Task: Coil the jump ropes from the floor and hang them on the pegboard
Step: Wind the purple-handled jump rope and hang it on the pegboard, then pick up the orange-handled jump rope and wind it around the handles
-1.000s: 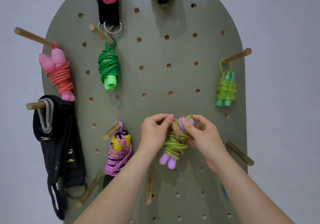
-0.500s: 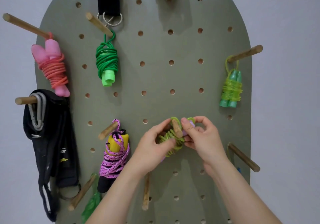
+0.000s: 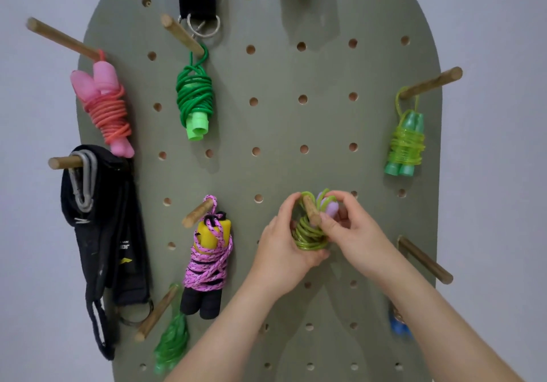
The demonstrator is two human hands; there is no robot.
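At the lower middle of the pegboard [image 3: 296,121], a coiled olive-green jump rope [image 3: 309,238] sits against a short wooden peg [image 3: 311,212], with a strand of it looped over the peg's base and its lilac handles [image 3: 329,205] poking up just to the right. Both hands grasp the bundle. The left hand [image 3: 282,253] cups the coil from the left and below, fingers curled round it and the forefinger reaching up to the loop at the peg. The right hand [image 3: 353,233] pinches the handle end between thumb and fingertips, close beside the peg. Left of them a pink-and-black braided rope [image 3: 207,266] with yellow and black handles hangs from its own peg, and a translucent green rope [image 3: 173,343] hangs lower, near the board's edge. Higher up hang a dark green rope [image 3: 194,97], a coral rope with pink handles [image 3: 108,112] and, on the right, a lime rope [image 3: 407,145]. Black straps [image 3: 100,233] drape from a peg at far left. Another wooden peg [image 3: 424,260] juts out at lower right, with a blurred blue object [image 3: 399,327] beneath it.
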